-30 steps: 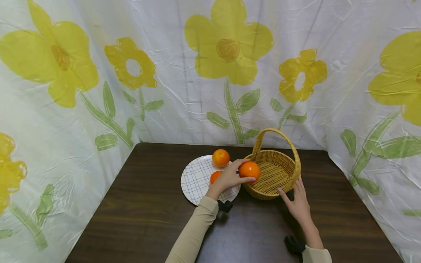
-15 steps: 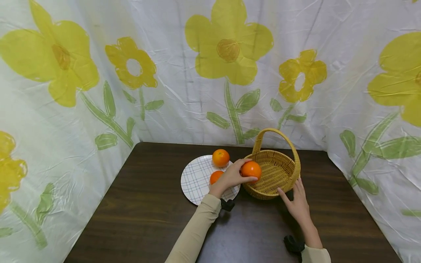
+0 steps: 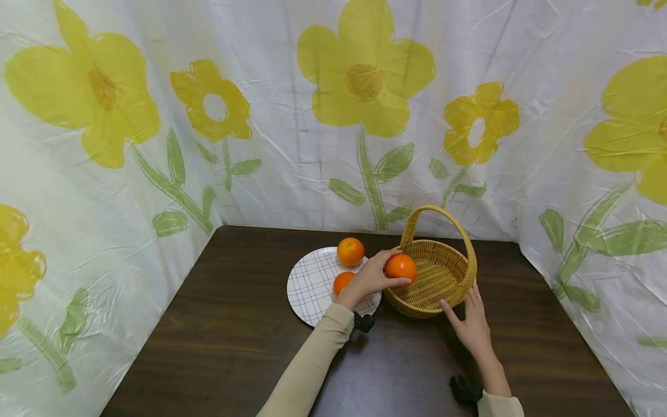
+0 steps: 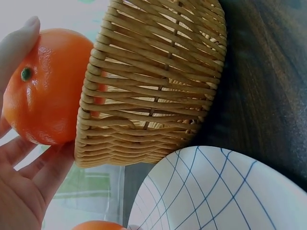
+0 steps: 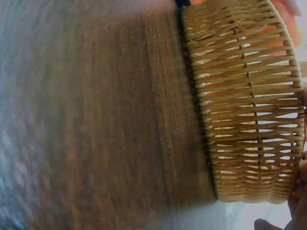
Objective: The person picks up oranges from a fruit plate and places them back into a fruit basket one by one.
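My left hand [image 3: 369,277] holds an orange [image 3: 400,267] between thumb and fingers, over the left rim of a yellow wicker basket [image 3: 417,308]. In the left wrist view the orange [image 4: 50,91] shows its green stem spot, and part of it lies behind the basket's woven wall [image 4: 153,81]. My right hand [image 3: 473,325] rests against the basket's right side near the handle base, thumb spread to the front. Only a few of its fingers [image 5: 301,189] show at the right wrist view's edge. On a checked white plate [image 3: 304,286] lie two more oranges, one behind [image 3: 350,251], one partly hidden by my left hand [image 3: 341,281].
The basket's tall arched handle [image 3: 465,234] rises over its right side. Plate and basket stand close together near the back of a dark wooden table [image 3: 234,324]. A flower-printed curtain [image 3: 271,174] hangs behind and on both sides.
My left hand has moved slightly right with the orange, further over the basket. The right hand, the basket, the plate and the other oranges have stayed in place.
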Motion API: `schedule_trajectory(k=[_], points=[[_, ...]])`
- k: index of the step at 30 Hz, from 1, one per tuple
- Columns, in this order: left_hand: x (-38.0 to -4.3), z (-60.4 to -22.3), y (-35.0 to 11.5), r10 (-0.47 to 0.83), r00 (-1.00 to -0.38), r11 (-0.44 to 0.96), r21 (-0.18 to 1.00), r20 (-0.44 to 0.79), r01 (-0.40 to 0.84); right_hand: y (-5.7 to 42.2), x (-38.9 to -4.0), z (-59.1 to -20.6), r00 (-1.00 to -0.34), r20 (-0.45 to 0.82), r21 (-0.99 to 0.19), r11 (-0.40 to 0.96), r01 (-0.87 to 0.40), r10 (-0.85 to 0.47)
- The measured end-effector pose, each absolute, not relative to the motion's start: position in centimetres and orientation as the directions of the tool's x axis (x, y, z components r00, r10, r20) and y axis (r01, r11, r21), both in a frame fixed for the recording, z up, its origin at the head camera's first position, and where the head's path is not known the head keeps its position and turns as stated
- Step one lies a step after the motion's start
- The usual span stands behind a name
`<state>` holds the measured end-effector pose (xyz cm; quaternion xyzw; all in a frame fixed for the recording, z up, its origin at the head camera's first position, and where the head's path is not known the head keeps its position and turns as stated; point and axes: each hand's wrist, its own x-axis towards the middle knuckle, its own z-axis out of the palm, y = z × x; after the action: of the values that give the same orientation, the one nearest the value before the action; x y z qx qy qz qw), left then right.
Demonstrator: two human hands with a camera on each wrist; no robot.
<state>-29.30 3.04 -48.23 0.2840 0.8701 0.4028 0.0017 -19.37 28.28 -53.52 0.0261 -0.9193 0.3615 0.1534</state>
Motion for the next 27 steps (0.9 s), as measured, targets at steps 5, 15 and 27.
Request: schedule_trajectory(k=[5, 15, 27], points=[[-29.5, -48.4, 3.4, 0.493, -0.839, 0.525, 0.69, 0.232, 0.499, 28.3, -19.3, -53.5, -0.954, 0.292, -0.66, 0.737, -0.148, 0.07], [-29.8, -48.4, 4.4, 0.464, -0.859, 0.547, 0.693, 0.215, 0.469, 28.3, -19.3, -53.6, -0.95, 0.303, -0.655, 0.74, -0.151, 0.074], [-30.6, -48.6, 5.3, 0.476, -0.843, 0.592, 0.618, 0.25, 0.518, 28.3, -19.5, -53.7, -0.952, 0.296, -0.65, 0.747, -0.138, 0.082]])
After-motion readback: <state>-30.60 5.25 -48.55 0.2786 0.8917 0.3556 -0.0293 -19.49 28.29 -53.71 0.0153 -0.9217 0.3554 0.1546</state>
